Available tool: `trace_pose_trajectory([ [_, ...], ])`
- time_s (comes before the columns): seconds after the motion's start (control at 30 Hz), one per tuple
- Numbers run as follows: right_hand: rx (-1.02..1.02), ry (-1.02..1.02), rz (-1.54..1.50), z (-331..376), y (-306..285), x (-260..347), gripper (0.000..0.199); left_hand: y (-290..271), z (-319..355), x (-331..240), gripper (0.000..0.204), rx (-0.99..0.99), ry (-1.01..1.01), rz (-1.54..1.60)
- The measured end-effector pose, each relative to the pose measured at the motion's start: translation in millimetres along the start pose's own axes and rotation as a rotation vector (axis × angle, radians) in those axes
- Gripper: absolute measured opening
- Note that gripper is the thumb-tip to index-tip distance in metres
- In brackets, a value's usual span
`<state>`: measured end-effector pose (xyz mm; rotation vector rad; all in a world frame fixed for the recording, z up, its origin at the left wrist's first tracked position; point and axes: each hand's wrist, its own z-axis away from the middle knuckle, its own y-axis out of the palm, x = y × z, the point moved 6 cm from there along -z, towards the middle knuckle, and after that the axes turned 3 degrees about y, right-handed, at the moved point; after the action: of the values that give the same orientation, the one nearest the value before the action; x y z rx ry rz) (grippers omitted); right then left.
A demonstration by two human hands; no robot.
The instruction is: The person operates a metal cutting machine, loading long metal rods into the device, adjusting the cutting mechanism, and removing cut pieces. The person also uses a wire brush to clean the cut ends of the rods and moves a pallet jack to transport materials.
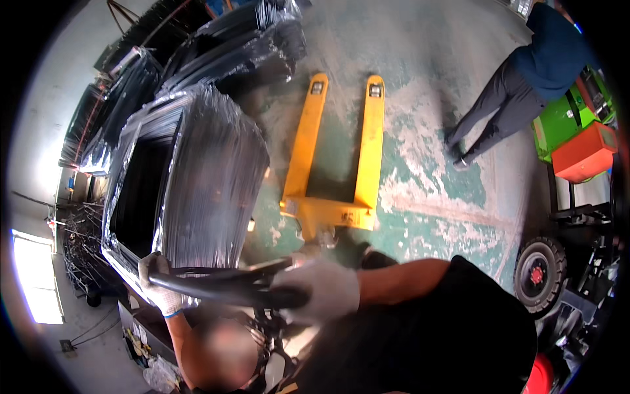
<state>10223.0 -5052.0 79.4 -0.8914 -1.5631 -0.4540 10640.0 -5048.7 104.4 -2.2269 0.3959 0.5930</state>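
Note:
Both my hands wear white gloves and grip a black tubular bar [226, 289] that runs across the lower middle of the view. My left hand [159, 287] is closed on its left end, beside a stack of black metal frames wrapped in clear film [210, 177]. My right hand [323, 290] is closed on its right end, with my bare forearm reaching in from a black sleeve. Just beyond the bar lies a yellow pallet jack [335, 210], its two forks pointing away from me.
More film-wrapped black frame stacks [236, 46] stand at the back left. A person in a dark blue top and grey trousers [518, 85] bends over a green and orange machine [577, 131] at the upper right. A black-tyred wheel [541, 272] is at the right. The floor is worn green-painted concrete.

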Motion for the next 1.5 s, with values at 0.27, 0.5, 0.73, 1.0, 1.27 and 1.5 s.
trace_pose_trajectory([
  [0.27, 0.227, 0.068, -0.036, -61, 8, -10, 0.053, 99, -134, 5, 0.012, 0.201, -0.003, -0.019],
  [0.5, -0.008, 0.037, -0.045, -78, -105, -36, 0.043, 209, -200, -37, 0.018, 0.170, 0.054, 0.039],
  [0.73, -0.512, -0.071, 0.274, -107, -273, -55, 0.031, 305, -263, -110, 0.016, 0.162, 0.144, 0.002],
  [1.0, -1.259, 0.033, 0.697, -167, -448, -115, 0.030, 456, -356, -168, 0.014, 0.086, 0.336, 0.261],
  [1.27, -1.395, 0.037, 0.520, -310, -625, -190, 0.026, 606, -512, -192, 0.020, 0.191, 0.347, 0.273],
  [1.5, -1.513, 0.035, 0.649, -411, -735, -236, 0.028, 787, -676, -202, 0.010, 0.213, 0.361, 0.366],
])
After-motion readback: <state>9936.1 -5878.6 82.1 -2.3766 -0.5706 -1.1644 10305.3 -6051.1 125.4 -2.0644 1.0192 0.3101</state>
